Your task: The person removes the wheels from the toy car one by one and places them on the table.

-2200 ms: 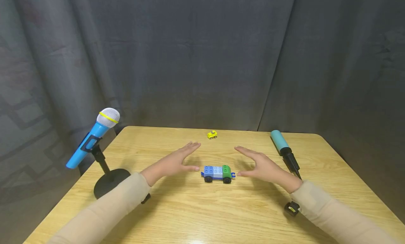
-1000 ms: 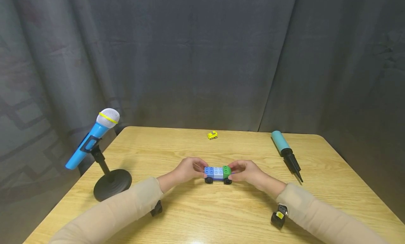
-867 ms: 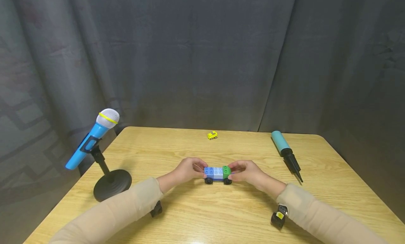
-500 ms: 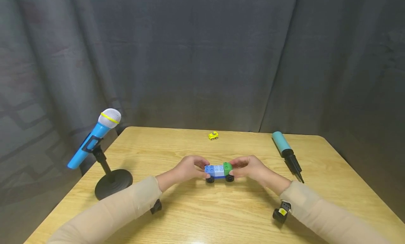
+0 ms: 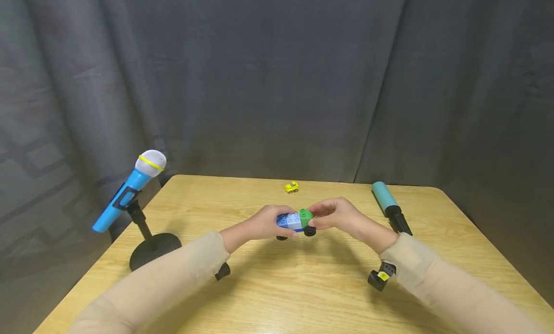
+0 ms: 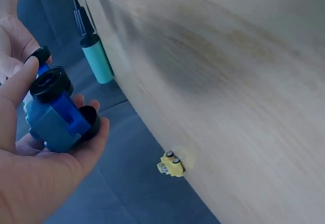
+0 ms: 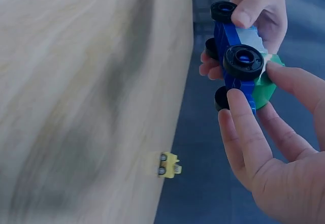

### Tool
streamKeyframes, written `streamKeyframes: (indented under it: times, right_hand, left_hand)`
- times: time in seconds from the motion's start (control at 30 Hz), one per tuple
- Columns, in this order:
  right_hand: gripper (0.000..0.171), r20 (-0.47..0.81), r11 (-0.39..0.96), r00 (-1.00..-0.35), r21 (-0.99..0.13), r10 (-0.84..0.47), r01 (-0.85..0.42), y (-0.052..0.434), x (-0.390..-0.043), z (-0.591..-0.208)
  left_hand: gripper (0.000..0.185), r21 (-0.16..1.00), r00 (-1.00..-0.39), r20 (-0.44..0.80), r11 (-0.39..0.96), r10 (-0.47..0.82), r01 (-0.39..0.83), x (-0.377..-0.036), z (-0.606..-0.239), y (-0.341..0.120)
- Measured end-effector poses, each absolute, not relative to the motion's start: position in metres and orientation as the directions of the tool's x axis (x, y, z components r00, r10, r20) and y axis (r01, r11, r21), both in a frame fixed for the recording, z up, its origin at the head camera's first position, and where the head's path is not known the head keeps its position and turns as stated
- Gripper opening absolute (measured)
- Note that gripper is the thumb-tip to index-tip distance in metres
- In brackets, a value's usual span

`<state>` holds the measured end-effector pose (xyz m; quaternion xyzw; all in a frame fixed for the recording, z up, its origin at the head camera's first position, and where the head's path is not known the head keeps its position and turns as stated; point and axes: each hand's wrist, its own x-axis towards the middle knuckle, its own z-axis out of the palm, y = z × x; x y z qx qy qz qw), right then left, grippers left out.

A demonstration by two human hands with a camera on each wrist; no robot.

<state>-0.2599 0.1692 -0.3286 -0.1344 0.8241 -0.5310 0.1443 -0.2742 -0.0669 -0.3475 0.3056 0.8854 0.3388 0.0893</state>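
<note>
Left hand (image 5: pixel 264 225) curled round the blue end of the brick car (image 5: pixel 295 222), thumb and fingers gripping beside a black wheel. Right hand (image 5: pixel 335 217) pinching the green end of the same car, fingertips (image 7: pixel 242 113) pressed by a wheel. Car held between both hands, lifted clear above the middle of the wooden table (image 5: pixel 303 286), slightly tilted. Beyond the hands, near the far edge, a small yellow toy car (image 5: pixel 292 187). Off to the right, a teal and black hand pump (image 5: pixel 389 206) lying flat. Far left, a blue microphone (image 5: pixel 130 190) slanted on a black round-based stand (image 5: pixel 153 245). Dark grey curtain (image 5: pixel 277 79) behind
</note>
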Motion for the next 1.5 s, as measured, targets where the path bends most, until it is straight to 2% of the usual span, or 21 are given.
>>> streamKeyframes:
  times: [0.17,0.37,0.6,0.77,0.97,1.33,1.5]
  right_hand:
    - [0.046,-0.079,0.413,-0.929,-0.907,-0.361,-0.083,0.164,-0.261,-0.32]
    - [0.047,-0.061,0.428,-0.936,-0.898,-0.347,-0.1,0.162,-0.263,-0.312]
    - [0.06,-0.058,0.384,-0.941,-0.92,-0.334,-0.08,0.165,-0.264,-0.307]
    - [0.052,-0.071,0.34,-0.905,-0.937,-0.419,-0.084,0.162,-0.262,-0.311]
    - [0.047,-0.015,0.276,-0.865,-0.95,-0.501,-0.143,0.157,-0.26,-0.317]
    - [0.032,0.031,0.256,-0.9,-0.954,-0.435,-0.157,0.141,-0.263,-0.318]
    - [0.034,0.066,0.257,-0.929,-0.952,-0.365,-0.169,0.135,-0.263,-0.322]
  left_hand:
    - [0.049,0.641,-0.793,0.069,0.582,0.605,0.5,-0.274,-0.339,-0.066]
    - [0.046,0.677,-0.813,0.077,0.569,0.576,0.467,-0.274,-0.336,-0.068]
    - [0.043,0.715,-0.849,0.135,0.544,0.51,0.44,-0.275,-0.333,-0.071]
    - [0.044,0.731,-0.886,0.143,0.556,0.442,0.395,-0.273,-0.331,-0.071]
    - [0.046,0.731,-0.898,0.16,0.563,0.41,0.387,-0.272,-0.33,-0.071]
    - [0.039,0.742,-0.889,0.189,0.532,0.417,0.407,-0.27,-0.335,-0.069]
    - [0.041,0.738,-0.9,0.195,0.546,0.391,0.397,-0.269,-0.333,-0.069]
